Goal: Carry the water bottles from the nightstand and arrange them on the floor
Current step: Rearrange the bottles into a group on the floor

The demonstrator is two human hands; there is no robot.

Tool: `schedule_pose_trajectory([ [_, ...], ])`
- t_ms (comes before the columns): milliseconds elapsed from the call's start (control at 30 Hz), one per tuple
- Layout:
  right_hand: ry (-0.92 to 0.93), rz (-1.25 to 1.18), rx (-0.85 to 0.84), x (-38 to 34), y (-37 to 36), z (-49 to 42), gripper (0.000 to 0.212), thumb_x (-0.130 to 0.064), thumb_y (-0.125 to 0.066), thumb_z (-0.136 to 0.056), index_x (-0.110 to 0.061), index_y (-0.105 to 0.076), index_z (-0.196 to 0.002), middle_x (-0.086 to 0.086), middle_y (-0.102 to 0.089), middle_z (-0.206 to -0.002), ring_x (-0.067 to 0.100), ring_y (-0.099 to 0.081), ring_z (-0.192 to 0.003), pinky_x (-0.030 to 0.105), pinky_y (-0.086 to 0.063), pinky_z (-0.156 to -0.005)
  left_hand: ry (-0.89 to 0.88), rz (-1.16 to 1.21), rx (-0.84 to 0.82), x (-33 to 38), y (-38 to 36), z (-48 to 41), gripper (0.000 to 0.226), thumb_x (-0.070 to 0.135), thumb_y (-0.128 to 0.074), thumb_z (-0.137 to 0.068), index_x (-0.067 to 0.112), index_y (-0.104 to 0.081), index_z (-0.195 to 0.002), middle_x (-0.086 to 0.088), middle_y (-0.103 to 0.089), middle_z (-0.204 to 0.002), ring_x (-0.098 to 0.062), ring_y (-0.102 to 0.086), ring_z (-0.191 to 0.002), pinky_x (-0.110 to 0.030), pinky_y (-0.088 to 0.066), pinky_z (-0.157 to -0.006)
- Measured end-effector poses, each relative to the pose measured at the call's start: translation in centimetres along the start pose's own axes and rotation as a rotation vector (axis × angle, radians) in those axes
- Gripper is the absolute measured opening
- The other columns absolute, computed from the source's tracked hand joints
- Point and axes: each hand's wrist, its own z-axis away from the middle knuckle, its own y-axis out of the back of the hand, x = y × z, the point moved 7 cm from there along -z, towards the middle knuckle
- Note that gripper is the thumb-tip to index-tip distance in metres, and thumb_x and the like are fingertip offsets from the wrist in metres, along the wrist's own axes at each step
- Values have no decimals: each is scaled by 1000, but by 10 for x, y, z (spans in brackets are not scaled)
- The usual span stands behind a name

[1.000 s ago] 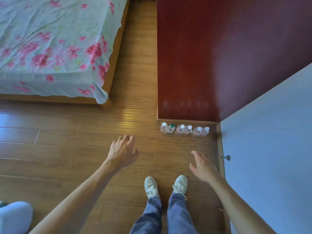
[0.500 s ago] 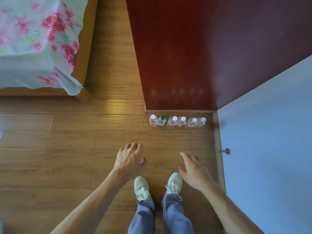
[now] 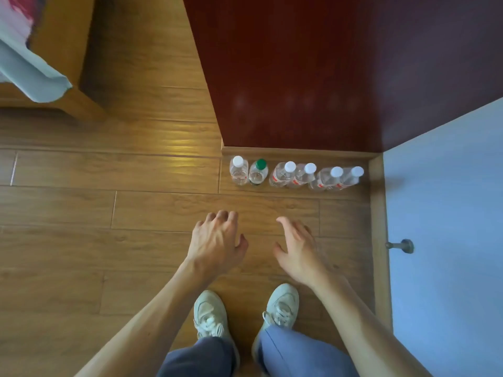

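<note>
Several clear water bottles stand upright in a row on the wooden floor against the skirting board of the dark red wall. The leftmost bottle (image 3: 238, 170) has a white cap, the one beside it (image 3: 258, 172) a green cap, and the others, out to the rightmost bottle (image 3: 352, 177), have white caps. My left hand (image 3: 217, 242) and my right hand (image 3: 298, 248) hover above the floor in front of the row, fingers spread, holding nothing and well short of the bottles. No nightstand is in view.
The dark red wall (image 3: 313, 63) meets a pale blue door or wall (image 3: 449, 213) at the right, with a door stopper (image 3: 401, 245) low down. A bed corner with a light sheet (image 3: 32, 72) is at the upper left. My two shoes (image 3: 245, 311) stand on the floor below my hands.
The view has swung to the right, so the bed has slid toward the left edge. Both hands have drawn closer together in front of the bottle row, which has not moved.
</note>
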Motion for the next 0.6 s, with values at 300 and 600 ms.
schedule_pose_trajectory([
  [300, 83, 19, 135, 24, -24, -118, 48, -25, -58, -95, -15, -41, -139, 10, -50, -139, 32, -46, -129, 50, -41, -105, -1, 0, 87, -28, -72, -97, 45, 40, -52, -88, 13, -53, -124, -5, -63, -118, -28, -56, -113, -39, -48, -80],
  [600, 214, 257, 221, 14, 12, -200, 42, -28, -53, -97, -15, -40, -136, 9, -50, -127, 34, -53, -115, 40, -46, -83, -15, 1, 260, -56, -71, -170, 42, 36, -56, -88, 11, -55, -122, -8, -62, -117, -32, -55, -112, -41, -48, -73],
])
